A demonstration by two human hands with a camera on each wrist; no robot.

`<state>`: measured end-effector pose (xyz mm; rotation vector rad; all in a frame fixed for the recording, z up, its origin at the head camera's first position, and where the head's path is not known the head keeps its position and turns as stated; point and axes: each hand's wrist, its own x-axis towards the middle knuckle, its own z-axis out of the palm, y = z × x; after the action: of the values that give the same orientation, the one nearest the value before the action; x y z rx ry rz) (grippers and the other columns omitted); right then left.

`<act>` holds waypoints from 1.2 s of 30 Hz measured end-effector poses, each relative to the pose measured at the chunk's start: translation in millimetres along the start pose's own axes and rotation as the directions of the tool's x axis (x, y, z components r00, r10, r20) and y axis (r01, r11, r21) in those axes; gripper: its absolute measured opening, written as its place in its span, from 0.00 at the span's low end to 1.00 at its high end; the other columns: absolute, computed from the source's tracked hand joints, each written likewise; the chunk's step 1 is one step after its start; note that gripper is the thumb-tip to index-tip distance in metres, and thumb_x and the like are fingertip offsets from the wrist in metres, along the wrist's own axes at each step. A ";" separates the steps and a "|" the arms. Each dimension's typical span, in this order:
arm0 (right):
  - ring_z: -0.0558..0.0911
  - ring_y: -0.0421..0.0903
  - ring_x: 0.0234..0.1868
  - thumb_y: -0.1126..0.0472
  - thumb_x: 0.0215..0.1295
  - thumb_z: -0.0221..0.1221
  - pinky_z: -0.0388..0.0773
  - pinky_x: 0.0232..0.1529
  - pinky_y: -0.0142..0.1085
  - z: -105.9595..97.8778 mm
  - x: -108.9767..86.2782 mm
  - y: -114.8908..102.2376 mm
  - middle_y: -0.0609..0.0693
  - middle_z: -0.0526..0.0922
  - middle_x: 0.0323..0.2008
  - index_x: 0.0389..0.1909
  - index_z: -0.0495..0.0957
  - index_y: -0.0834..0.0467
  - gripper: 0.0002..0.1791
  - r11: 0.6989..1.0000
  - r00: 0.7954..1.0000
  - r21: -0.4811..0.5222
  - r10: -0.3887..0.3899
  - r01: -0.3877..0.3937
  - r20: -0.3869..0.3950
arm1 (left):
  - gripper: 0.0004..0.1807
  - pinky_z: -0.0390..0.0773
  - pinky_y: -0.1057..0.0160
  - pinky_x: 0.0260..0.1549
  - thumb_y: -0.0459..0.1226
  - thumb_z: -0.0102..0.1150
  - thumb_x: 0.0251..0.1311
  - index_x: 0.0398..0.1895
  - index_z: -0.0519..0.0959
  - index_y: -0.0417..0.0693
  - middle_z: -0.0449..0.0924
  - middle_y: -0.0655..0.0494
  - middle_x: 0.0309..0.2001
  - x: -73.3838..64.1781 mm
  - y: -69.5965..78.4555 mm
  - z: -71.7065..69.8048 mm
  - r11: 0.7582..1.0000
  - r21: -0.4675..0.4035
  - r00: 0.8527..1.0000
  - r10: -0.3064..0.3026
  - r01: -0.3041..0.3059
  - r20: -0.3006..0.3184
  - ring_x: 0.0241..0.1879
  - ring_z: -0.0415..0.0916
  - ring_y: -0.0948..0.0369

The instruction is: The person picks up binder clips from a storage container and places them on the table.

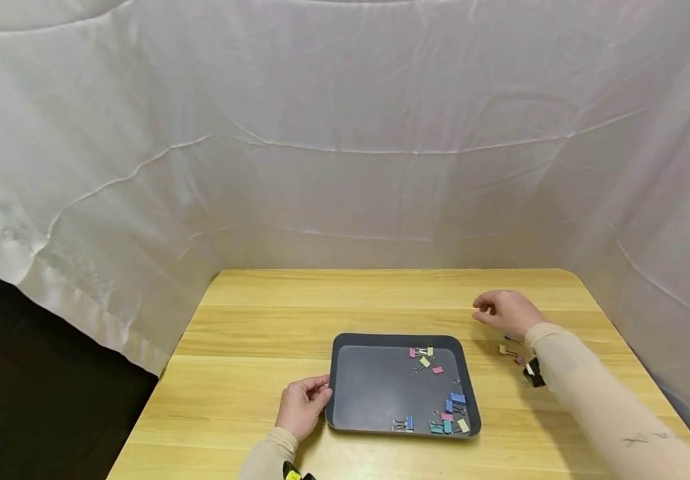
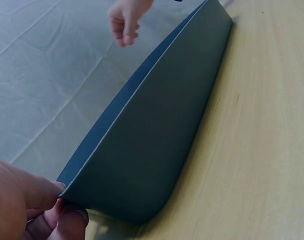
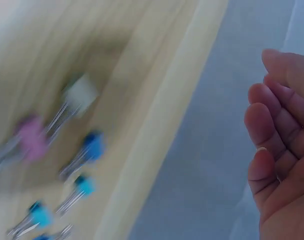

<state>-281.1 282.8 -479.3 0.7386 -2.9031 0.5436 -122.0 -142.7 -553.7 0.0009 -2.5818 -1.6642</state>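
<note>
A dark grey rectangular tray (image 1: 369, 387) lies on the table, with several binder clips inside, among them a yellow clip (image 1: 463, 425) and a blue clip (image 1: 457, 399). My left hand (image 1: 301, 408) pinches the tray's left rim between thumb and fingers, as the left wrist view shows close up. To the right of the tray, my right hand (image 1: 509, 312) hovers over the table, fingers loosely bent and nothing in them. Below it lie loose binder clips: a pink clip (image 3: 32, 138), a blue clip (image 3: 93, 146), a pale clip (image 3: 81, 94) and teal ones, blurred. My right forearm partly hides this group in the head view.
The wooden table (image 1: 249, 333) has a pale cloth (image 1: 381, 200) hanging behind it and along its sides. A black area (image 1: 39, 387) lies beyond the table's left edge.
</note>
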 end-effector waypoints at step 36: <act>0.75 0.31 0.30 0.49 0.53 0.70 0.76 0.33 0.30 60.4 9.4 -140.5 0.38 0.80 0.31 0.36 0.84 0.51 0.13 0.867 0.827 0.010 -0.479 0.499 0.294 | 0.12 0.77 0.71 0.28 0.27 0.63 0.57 0.44 0.82 0.30 0.80 0.53 0.30 3.5 -0.5 0.4 1.000 0.002 1.000 0.018 -0.018 0.009 0.30 0.75 0.65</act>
<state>-222.5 141.7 -489.4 1.6086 -2.7714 0.2923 -125.5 -142.7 -554.1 -0.0291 -2.5821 -1.6591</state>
